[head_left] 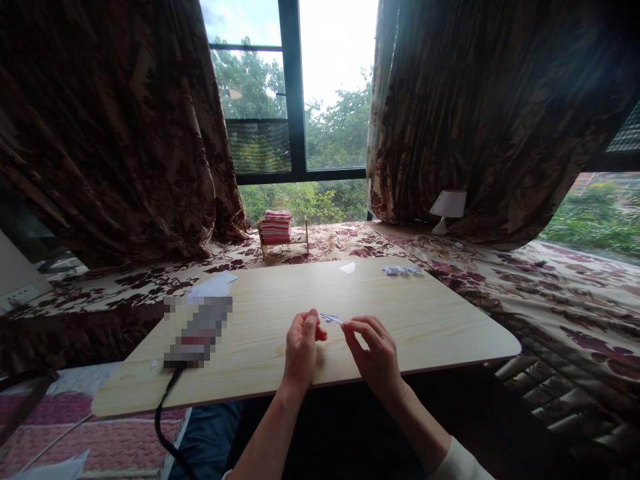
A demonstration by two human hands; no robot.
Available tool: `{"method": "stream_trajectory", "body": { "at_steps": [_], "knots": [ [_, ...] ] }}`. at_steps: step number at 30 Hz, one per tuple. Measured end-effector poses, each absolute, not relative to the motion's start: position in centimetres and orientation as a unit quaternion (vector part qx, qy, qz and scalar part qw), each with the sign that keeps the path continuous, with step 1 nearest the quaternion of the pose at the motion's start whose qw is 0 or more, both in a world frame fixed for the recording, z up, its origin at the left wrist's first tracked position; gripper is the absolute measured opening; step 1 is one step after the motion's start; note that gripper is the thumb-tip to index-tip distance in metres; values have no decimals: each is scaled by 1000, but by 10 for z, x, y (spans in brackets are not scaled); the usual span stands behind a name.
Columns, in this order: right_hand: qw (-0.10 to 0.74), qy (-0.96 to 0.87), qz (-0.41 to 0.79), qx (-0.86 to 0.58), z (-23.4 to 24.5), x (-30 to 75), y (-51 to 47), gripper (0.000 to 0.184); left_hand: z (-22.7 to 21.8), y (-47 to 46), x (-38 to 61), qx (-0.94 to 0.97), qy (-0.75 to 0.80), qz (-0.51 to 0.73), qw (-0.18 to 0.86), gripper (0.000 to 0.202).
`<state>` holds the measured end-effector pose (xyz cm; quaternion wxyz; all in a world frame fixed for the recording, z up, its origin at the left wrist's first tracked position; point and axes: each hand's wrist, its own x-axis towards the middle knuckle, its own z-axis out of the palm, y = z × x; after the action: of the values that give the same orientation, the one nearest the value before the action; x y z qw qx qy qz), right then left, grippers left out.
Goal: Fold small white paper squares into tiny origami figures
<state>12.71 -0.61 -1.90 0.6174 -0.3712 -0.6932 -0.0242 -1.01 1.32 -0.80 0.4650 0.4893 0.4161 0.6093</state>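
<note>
Near the table's front edge, a small folded strip of white paper (331,318) spans the gap between my two hands. My left hand (303,339) is closed, its thumb on top and the strip's left end at its fingers. With thumb and fingertips, my right hand (371,343) pinches the strip's other end. Farther back on the table lies a small white paper piece (347,267). Beside it to the right is a row of folded white paper pieces (402,271). White paper sheets (213,287) lie at the table's far left.
The pale wooden table (440,327) carries a blurred-out dark device (200,331) on its left, with a black cable (159,417) hanging over the front edge. Behind stand a small rack (285,243) with folded striped cloths (277,227) and a white lamp (449,205), before the window and curtains.
</note>
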Motion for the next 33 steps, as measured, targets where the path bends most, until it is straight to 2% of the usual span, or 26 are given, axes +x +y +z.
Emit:
{"method": "stream_trajectory", "body": {
  "at_steps": [8, 13, 17, 21, 27, 33],
  "knots": [
    [572, -732, -10, -371, -18, 125, -10, 16, -7, 11, -10, 509, 414, 590, 470, 19],
    [597, -695, 34, -399, -14, 127, -8, 10, -7, 10, -10, 512, 411, 592, 468, 19],
    [630, -633, 85, -442, -14, 132, -2, 14, -8, 11, -10, 506, 409, 595, 472, 19],
    [625, -625, 145, -445, -16, 134, 1, 14, -9, 11, -9, 504, 407, 594, 477, 19],
    [598, -661, 203, -406, -12, 132, -1, 25, -7, 10, -10, 509, 399, 594, 479, 20],
    [586, -674, 224, -391, -13, 131, 0, 22, -5, 10, -9, 502, 400, 601, 476, 20]
  ]
}}
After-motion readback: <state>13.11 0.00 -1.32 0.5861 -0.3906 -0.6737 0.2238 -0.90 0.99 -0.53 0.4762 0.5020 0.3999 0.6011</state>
